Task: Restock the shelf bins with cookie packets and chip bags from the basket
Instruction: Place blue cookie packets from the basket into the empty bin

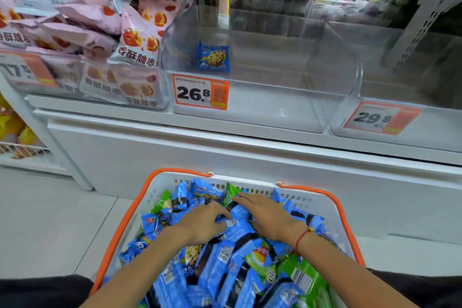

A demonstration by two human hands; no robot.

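Two hands in the basket [140, 204] at 6 o'clock | left hand [203, 224] curls onto blue cookie packets [240, 232], right hand [268, 217] flat, released | clear bin [262, 97] at 12 o'clock holds one packet [213, 57] | risk: loose pile slips, green chip bags [303, 274] mix in.

Both hands reach into a white basket [332, 210] with an orange rim, heaped with blue cookie packets [225, 257] and a few green chip bags [303, 274]. The left hand [202, 224] curls its fingers over a blue packet; the right hand [268, 217], a red string bracelet [301, 237] at its wrist, lies flat with fingers stretched toward the far wall. Above, a clear shelf bin [262, 87] tagged 26.8 [201, 92] holds a single blue cookie packet [213, 57]. Beside it, left, a bin brims with pink snack bags [100, 20]; the right bin bears a 29.8 tag [380, 117].
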